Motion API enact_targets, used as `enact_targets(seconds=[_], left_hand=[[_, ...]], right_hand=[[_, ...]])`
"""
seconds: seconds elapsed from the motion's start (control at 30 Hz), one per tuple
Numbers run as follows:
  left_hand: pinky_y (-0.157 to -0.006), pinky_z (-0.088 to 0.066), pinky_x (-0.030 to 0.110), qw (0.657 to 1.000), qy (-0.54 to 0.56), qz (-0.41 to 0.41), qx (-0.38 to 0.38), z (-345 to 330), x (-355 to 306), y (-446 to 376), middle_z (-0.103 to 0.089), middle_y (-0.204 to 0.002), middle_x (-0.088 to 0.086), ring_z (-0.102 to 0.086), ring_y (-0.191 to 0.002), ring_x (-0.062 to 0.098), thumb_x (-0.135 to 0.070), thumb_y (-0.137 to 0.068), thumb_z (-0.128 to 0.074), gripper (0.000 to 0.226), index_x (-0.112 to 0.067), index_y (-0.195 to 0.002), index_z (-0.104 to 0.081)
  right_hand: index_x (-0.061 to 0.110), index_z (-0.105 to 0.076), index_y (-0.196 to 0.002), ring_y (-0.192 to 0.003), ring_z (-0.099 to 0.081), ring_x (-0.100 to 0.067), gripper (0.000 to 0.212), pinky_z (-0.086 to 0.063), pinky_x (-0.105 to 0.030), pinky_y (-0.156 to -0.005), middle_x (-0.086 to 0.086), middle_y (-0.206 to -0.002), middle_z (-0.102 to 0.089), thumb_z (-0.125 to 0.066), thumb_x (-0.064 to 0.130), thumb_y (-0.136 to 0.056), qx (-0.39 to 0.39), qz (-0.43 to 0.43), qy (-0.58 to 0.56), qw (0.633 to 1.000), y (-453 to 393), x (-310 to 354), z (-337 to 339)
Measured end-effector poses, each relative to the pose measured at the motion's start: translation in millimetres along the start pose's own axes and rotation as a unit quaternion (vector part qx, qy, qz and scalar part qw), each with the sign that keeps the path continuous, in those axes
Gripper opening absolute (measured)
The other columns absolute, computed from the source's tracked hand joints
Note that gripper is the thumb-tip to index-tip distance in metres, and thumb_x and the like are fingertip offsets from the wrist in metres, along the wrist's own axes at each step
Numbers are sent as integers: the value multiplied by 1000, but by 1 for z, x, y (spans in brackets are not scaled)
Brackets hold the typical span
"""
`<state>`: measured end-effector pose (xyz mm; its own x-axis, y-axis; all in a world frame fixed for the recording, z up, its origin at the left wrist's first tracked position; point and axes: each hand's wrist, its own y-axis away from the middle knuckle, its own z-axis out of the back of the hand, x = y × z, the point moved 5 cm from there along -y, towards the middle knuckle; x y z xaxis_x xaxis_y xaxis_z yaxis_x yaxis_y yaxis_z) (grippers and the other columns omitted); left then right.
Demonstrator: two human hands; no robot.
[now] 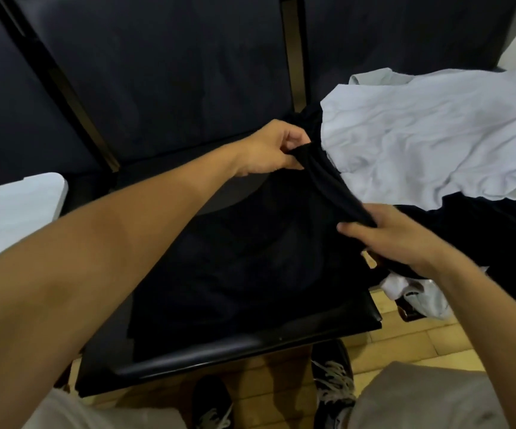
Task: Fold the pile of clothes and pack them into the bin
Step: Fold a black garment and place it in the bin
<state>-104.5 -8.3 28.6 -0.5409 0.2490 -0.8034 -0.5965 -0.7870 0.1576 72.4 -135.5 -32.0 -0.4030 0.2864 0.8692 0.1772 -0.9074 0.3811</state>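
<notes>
Both hands pinching one edge of the black garment (250, 258) mid-frame, left hand (269, 150) gripping a bunched corner at centre, right hand (402, 236) clamping the same edge lower right; rest of it draped dark-on-dark over the black glossy counter (250, 348). Best done by pulling that edge taut, squaring it on the slick top, smoothing before folding. Soft, limp, thin knit; wrinkled pale grey shirt (436, 134) heaped upper right on more dark cloth; white bin (15, 212) possibly at left edge, cannot tell.

matt black cloth (250, 243), glossy seat edge (219, 351)
</notes>
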Motion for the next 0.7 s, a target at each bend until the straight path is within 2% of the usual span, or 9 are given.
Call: enact_targets(seconds=[0.1, 0.2, 0.27, 0.37, 0.43, 0.5, 0.57, 0.63, 0.7], left_hand=[[-90, -57, 36, 999, -32, -17, -30, 9, -7, -5, -70, -100, 18, -67, -95, 22, 6, -86, -68, 14, 3, -99, -68], [-83, -55, 35, 996, -47, -22, -71, 19, -14, -3, -65, -90, 18, -62, -85, 17, 9, -85, -63, 8, 4, -90, -65], [-71, -49, 30, 994, -64, -1, -84, 30, -13, 8, -58, -82, 12, -55, -77, 12, 13, -83, -57, 7, 9, -86, -62], [-70, -44, 24, 989, -113, 38, -82, 57, 9, 46, -59, -82, 12, -53, -75, 10, 19, -78, -47, 22, 12, -89, -65], [-83, -50, 34, 984, -151, 53, -75, 77, 36, 83, -66, -93, 17, -60, -88, 16, 22, -75, -43, 37, 4, -91, -70], [-100, -48, 39, 975, -202, 82, -36, 94, 68, 123, -67, -110, 12, -61, -106, 19, 25, -72, -40, 54, -16, -87, -73], [-106, -44, 40, 952, -268, 145, 16, 103, 100, 156, -63, -124, 5, -57, -118, 19, 24, -69, -38, 64, -30, -77, -72], [-108, -41, 35, 944, -289, 162, -3, 102, 116, 170, -62, -128, 0, -54, -124, 19, 22, -69, -37, 64, -30, -76, -74], [-108, -38, 28, 949, -295, 108, -20, 82, 110, 163, -63, -126, 1, -55, -124, 20, 21, -71, -40, 57, -21, -88, -76]], right_hand=[[15, -70, -95, -80, -74, -22, 17, -60, -36, -74, -8, -89, -75, -70, 31, -90, -85, -2, -68, 994, 5, 14, 26], [12, -69, -100, -87, -74, -24, 19, -60, -32, -74, -10, -96, -75, -70, 28, -90, -87, 40, -166, 981, 11, 40, 23], [17, -70, -104, -88, -74, -18, 16, -58, -27, -73, -4, -96, -76, -68, 26, -90, -49, 72, -190, 978, 14, 60, 2], [20, -70, -99, -81, -71, -4, 9, -52, -18, -73, 9, -87, -76, -69, 19, -90, 6, 121, -162, 979, 14, 85, -55], [15, -67, -100, -79, -66, -4, 9, -52, -20, -72, 6, -85, -72, -69, 15, -90, 78, 138, -163, 974, 12, 93, -105], [11, -62, -107, -79, -66, -12, 16, -56, -25, -72, -5, -87, -68, -67, 17, -93, 191, 101, -160, 963, 16, 96, -150], [11, -61, -114, -87, -72, -21, 20, -60, -29, -76, -15, -99, -69, -64, 18, -95, 282, 54, -132, 949, 18, 94, -174], [5, -62, -115, -87, -73, -23, 19, -62, -32, -77, -21, -106, -68, -60, 10, -97, 241, 41, -125, 962, 9, 88, -169], [6, -64, -109, -80, -73, -21, 13, -62, -31, -77, -18, -101, -69, -60, 7, -96, 126, 40, -47, 990, -7, 74, -148]])
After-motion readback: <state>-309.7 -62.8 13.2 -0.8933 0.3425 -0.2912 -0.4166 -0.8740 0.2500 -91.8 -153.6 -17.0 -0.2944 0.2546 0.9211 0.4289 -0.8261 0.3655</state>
